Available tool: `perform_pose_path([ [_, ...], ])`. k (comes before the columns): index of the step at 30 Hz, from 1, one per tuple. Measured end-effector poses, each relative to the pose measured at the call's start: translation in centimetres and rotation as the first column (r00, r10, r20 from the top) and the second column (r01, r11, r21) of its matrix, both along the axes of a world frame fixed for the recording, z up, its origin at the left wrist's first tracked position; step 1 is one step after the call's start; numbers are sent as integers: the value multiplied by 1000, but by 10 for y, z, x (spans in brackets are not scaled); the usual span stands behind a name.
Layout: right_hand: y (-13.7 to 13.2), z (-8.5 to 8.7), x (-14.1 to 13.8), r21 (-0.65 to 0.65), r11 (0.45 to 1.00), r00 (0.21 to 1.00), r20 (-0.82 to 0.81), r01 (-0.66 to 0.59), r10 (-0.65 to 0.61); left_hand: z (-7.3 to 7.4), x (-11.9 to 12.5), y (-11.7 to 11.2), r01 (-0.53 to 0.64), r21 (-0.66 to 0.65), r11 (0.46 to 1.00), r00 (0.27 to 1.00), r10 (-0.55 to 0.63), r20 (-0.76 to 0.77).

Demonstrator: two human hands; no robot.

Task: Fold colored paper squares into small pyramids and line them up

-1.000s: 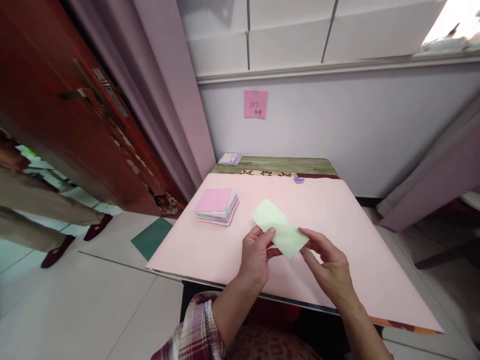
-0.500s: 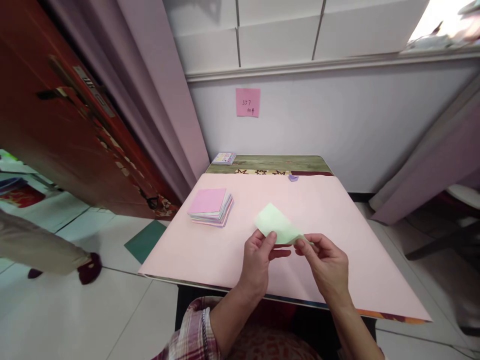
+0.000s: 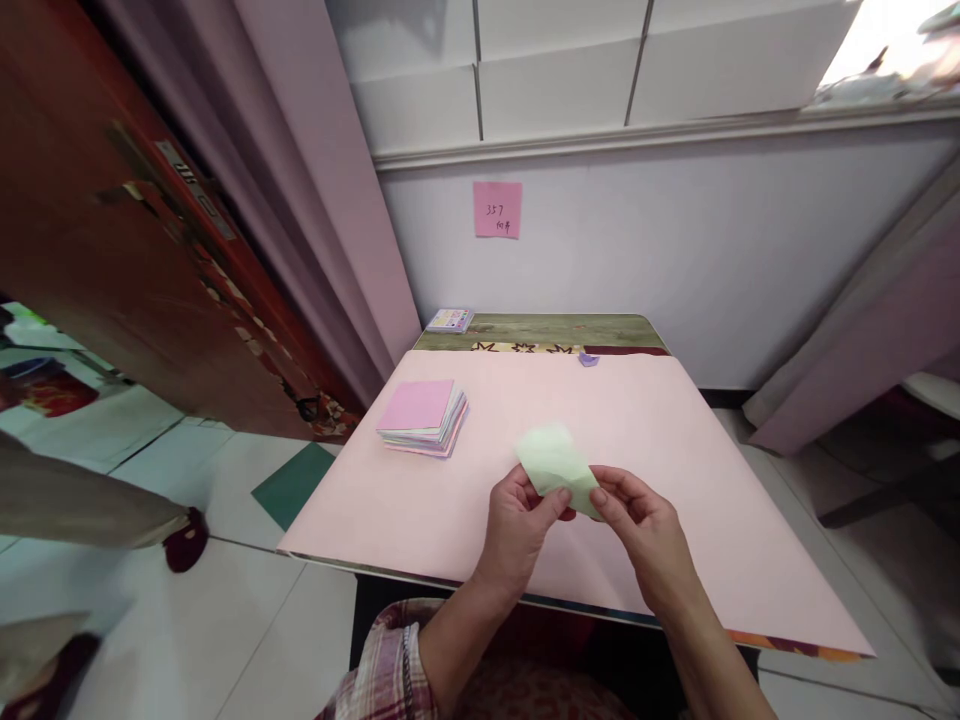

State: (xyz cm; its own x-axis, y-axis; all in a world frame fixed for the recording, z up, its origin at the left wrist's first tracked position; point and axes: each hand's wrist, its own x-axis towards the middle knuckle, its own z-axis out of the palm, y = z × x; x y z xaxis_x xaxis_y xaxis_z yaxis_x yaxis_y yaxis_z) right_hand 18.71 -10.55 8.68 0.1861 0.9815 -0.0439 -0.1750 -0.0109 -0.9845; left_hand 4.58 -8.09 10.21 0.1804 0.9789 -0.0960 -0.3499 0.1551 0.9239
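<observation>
So it's just the one cam here, worn on the head, looking forward and tilted down over the surface (image 3: 660, 400) from pretty close, with the wearer's lap (image 3: 540, 690) right at the bottom edge. Really wide view too: wall (image 3: 637, 250) straight ahead up top, door (image 3: 150, 290) off left, floor (image 3: 247, 610) on both sides.

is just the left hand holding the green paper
No, the left hand and the right hand both pinch the green paper near its lower edge.
</observation>
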Motion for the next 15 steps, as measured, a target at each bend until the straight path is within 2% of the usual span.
perform_pose_path([
  [2, 1, 0, 2, -31, 997, 996, -38, -76, 75, 2, -3, 1, 81, 16, 997, 996, -81, -23],
  [4, 1, -1, 1, -45, 994, 994, -52, -101, 99, 3, -5, 2, 127, 18, 992, 991, -126, -40],
  [10, 0, -6, -10, -1, 999, 998, -57, -40, 39, -6, -6, 3, 5, -10, 1000, 997, -5, -78],
  [15, -2, -6, -19, 6, 999, 998, -39, -49, 49, -9, -3, -1, 17, -86, 996, 1000, -16, 14],
])
